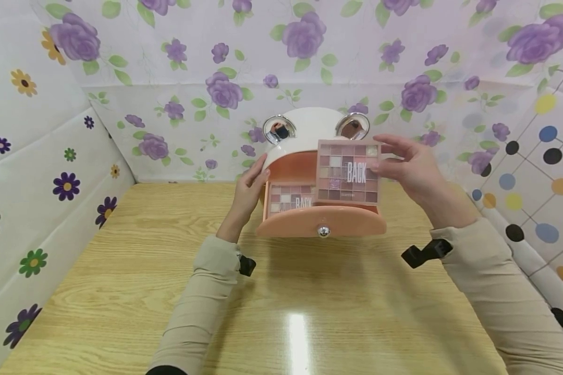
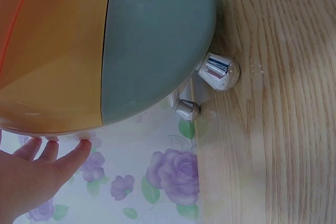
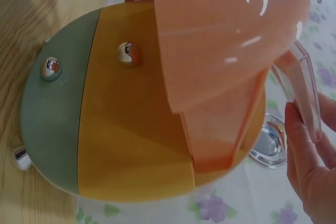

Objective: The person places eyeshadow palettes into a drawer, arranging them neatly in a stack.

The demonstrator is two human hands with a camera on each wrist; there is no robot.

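Note:
Pinched by its right edge between the thumb and fingers of my right hand (image 1: 415,174) is an eyeshadow palette (image 1: 333,172) with a clear lid marked "BACK". It stands upright over the right part of a pulled-out peach drawer (image 1: 291,224). Inside that drawer, on the left, lies a second eyeshadow palette (image 1: 281,198) of the same look, partly covered by the first. The drawer belongs to a rounded cabinet (image 1: 309,122) with a white top. My left hand (image 1: 246,195) rests against the cabinet's left side, its fingers (image 2: 76,156) extended along the wall.
Below the peach drawer are a yellow drawer (image 3: 134,129) and a green drawer (image 3: 58,108), both closed, with silver knobs. Silver feet (image 2: 219,72) hold the cabinet on the wooden table (image 1: 136,281). A flowered cloth (image 1: 178,62) hangs close behind it.

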